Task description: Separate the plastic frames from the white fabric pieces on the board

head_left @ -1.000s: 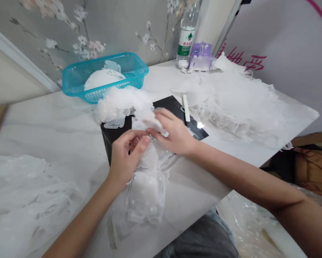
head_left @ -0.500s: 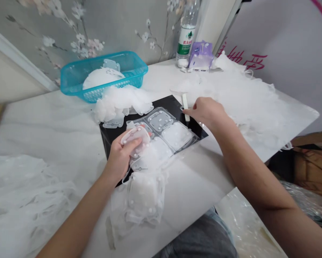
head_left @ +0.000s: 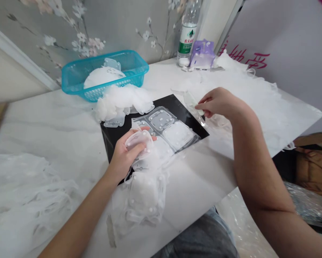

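**Left hand (head_left: 122, 158) grips a curved clear plastic piece (head_left: 139, 140) above a black mat (head_left: 169, 102)**
Fingers partly hide the piece, which sits at lower centre. At right of centre, the curled right hand (head_left: 220, 104) meets a clear plastic strip (head_left: 194, 105); whether it holds the strip is hard to make out. A moulded plastic sheet (head_left: 161, 123) trails from the mat onto the white table (head_left: 45, 129).
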`<state>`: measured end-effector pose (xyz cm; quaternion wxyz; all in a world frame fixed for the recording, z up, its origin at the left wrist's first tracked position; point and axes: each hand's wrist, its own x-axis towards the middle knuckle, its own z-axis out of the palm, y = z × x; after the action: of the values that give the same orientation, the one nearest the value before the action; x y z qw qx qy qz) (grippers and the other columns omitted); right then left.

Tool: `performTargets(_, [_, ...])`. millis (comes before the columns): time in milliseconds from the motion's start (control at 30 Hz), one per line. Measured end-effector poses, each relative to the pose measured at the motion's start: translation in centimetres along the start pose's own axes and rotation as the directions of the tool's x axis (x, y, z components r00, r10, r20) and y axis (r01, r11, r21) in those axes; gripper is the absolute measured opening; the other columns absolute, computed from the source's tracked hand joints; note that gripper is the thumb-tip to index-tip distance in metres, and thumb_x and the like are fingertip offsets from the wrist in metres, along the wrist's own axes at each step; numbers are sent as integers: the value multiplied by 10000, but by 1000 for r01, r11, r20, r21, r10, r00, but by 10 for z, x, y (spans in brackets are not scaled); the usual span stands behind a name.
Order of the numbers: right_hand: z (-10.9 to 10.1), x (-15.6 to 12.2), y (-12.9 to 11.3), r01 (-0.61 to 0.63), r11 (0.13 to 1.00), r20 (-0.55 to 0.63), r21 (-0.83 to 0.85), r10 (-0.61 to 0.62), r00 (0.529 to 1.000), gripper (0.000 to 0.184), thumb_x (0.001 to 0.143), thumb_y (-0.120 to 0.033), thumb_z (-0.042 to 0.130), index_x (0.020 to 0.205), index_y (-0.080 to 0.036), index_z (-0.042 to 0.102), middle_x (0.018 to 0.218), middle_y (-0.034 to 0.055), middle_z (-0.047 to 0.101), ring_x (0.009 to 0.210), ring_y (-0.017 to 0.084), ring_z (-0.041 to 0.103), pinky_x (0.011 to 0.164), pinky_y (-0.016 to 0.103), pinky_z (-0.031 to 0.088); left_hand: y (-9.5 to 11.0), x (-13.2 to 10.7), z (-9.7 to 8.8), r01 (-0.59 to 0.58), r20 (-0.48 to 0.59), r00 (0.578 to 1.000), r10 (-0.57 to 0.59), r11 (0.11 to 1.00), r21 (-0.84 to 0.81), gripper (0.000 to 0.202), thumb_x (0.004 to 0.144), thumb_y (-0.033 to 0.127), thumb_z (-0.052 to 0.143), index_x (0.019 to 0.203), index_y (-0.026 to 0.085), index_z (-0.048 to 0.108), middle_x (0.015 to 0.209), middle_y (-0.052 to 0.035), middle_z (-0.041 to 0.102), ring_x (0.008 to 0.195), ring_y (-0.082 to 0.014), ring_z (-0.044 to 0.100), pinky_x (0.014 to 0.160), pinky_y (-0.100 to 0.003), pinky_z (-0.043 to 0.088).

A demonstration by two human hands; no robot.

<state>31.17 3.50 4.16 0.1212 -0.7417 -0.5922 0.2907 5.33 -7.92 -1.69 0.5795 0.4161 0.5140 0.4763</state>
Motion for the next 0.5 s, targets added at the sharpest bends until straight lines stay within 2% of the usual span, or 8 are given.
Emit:
performTargets(133, [-4, 2, 8, 47, 996, 128, 72, -56, 990, 144, 677, -220, 780, 720, -177, 650, 511, 23, 573, 487, 162, 554, 468, 294, 386, -1, -1, -1, 1, 1, 1000, -1, 999, 51, 336, 684, 218, 708, 1017, 199, 668, 807, -36, 723, 756, -189, 667, 571, -208, 478])
performTargets(267, [0, 3, 9, 38, 999, 292, 9, -39, 956, 184, 659, -281, 787, 766, -194, 666, 525, 3, 562, 461, 121, 488, 410, 252, 246, 3, -1, 0, -10, 13, 1000, 9, 999, 30, 359, 640, 171, 670, 998, 193, 680, 775, -28, 720, 635, -152, 615, 506, -199, 432])
performTargets(367, [1, 1, 6, 49, 998, 249, 37, -57, 967, 173, 712, -319, 726, 821, -207, 651, 504, -16, 522, 440, 110, 447, 407, 247, 196, 7, -2, 3, 2, 23, 1000, -1, 999, -49, 297, 626, 223, 676, 918, 181, 708, 759, -43, 712, 648, -171, 625, 497, -213, 442])
performTargets(500, [0, -2, 4, 41, 998, 169, 40, -47, 985, 189, 782, -319, 627, 939, -223, 583, 492, -35, 477, 459, 126, 456, 431, 244, 204, 7, -3, 6, 5, -37, 999, -6, 999, -40, 258, 723, 405, 700, 834, 176, 736, 771, -57, 714, 683, -182, 646, 558, -237, 499])
